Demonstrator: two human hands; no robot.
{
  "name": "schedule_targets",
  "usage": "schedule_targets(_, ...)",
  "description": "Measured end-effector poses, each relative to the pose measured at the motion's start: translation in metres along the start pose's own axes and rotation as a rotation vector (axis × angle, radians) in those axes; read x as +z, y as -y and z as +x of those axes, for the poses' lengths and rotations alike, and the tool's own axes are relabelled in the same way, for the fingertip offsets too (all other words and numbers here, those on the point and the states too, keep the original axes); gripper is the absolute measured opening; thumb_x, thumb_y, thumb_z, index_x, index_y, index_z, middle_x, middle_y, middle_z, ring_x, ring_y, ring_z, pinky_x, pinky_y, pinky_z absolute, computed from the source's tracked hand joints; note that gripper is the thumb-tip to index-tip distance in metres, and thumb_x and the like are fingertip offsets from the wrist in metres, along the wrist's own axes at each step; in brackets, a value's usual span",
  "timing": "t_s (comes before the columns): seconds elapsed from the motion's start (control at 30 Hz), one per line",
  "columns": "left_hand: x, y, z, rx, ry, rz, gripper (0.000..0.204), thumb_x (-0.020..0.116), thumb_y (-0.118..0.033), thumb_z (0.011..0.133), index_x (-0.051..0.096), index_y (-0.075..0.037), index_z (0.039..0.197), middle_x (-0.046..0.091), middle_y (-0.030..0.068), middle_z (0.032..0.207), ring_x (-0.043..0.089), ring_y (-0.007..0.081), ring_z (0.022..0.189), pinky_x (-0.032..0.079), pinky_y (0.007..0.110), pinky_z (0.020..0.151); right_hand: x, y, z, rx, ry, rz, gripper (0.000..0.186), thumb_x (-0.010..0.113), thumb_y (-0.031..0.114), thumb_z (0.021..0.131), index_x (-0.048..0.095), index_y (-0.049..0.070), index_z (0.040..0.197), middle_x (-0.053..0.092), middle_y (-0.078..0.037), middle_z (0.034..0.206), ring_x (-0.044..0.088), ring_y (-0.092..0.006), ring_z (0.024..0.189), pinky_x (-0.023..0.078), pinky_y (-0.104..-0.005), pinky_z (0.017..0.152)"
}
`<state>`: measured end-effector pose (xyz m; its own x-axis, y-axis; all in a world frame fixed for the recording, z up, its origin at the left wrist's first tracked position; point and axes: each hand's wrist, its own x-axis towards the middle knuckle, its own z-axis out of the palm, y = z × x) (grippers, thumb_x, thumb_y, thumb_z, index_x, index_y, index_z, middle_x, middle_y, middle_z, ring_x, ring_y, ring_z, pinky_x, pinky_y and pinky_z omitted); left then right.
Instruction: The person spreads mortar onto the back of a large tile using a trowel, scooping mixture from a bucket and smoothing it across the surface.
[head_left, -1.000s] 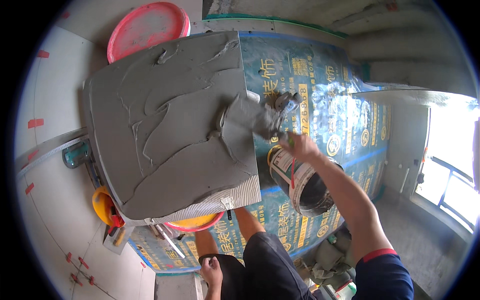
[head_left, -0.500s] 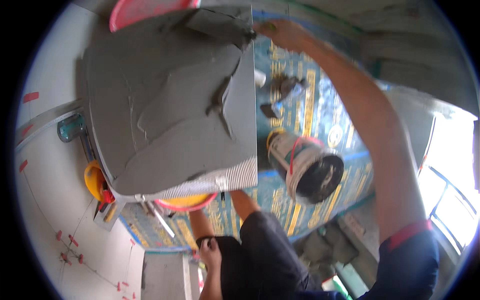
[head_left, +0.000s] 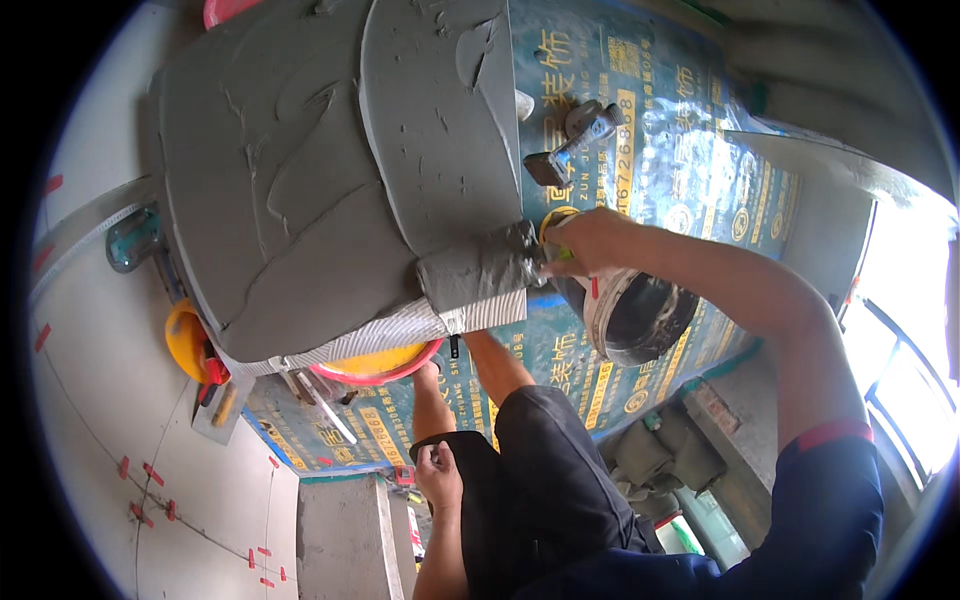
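Note:
A large tile is mostly coated with wet grey mortar; its ribbed back shows bare along the near edge. My right hand is closed round the handle of a trowel. The mortar-covered blade lies on the tile near its near right corner. Smooth strokes run down the right part of the coat, while the left part is uneven with ridges. My left hand rests on my thigh with fingers curled; whatever it may hold is hidden.
A bucket stands right of the tile, partly behind my right forearm. A dark-headed tool lies on the printed floor sheet. Under the near edge sits a red-rimmed yellow basin. A yellow helmet and suction cup are at left.
My right hand has drawn the trowel from the tile's far right corner toward me, to the near right corner. A mortar lump there is smoothed out. My left hand stays on my thigh.

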<state>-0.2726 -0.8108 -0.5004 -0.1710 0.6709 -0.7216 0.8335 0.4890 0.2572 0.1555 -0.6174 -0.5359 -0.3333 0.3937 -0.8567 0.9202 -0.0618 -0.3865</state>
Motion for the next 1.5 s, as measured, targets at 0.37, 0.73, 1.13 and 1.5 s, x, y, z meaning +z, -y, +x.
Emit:
schedule_targets(0.37,-0.012,0.034,-0.002,0.020,0.006,-0.201,0.026,0.062,-0.020,0.090,0.055,0.002,0.077,0.053,0.0007,0.060,0.044,0.0059,0.055,0.037,0.025,0.051,0.120,-0.039,-0.063,0.174,-0.021,-0.121,0.062,0.046,0.064,0.086,0.054,0.008,0.111,0.065,-0.016,0.093,0.065,-0.0340,0.085,0.050,-0.0441,0.076)
schedule_targets(0.73,-0.021,0.055,-0.001,0.033,-0.070,-0.227,0.025,0.061,-0.022,0.089,0.057,-0.001,0.077,0.058,0.0070,0.058,0.054,0.0172,0.049,0.041,0.031,0.048,0.122,0.019,-0.108,0.366,-0.074,0.066,0.050,0.049,0.054,0.090,0.053,0.009,0.113,0.061,-0.013,0.106,0.061,-0.0304,0.101,0.049,-0.0422,0.086)
schedule_targets(1.13,-0.013,0.049,-0.001,0.052,-0.052,-0.231,0.027,0.062,-0.021,0.089,0.056,0.002,0.077,0.051,0.0018,0.057,0.043,0.0076,0.053,0.036,0.027,0.048,0.162,-0.016,-0.029,0.536,-0.812,0.575,0.045,0.055,0.042,0.090,0.058,0.001,0.108,0.063,-0.028,0.087,0.062,-0.0433,0.087,0.050,-0.0467,0.073)
schedule_targets(1.5,-0.011,0.013,-0.002,0.048,-0.030,-0.132,0.024,0.062,-0.022,0.087,0.057,-0.001,0.077,0.058,0.0108,0.056,0.056,0.0240,0.049,0.041,0.035,0.048,0.130,-0.033,-0.036,0.139,-0.875,-0.102,0.042,0.068,0.049,0.077,0.058,0.009,0.083,0.060,-0.009,0.065,0.063,-0.0279,0.058,0.052,-0.0397,0.052)
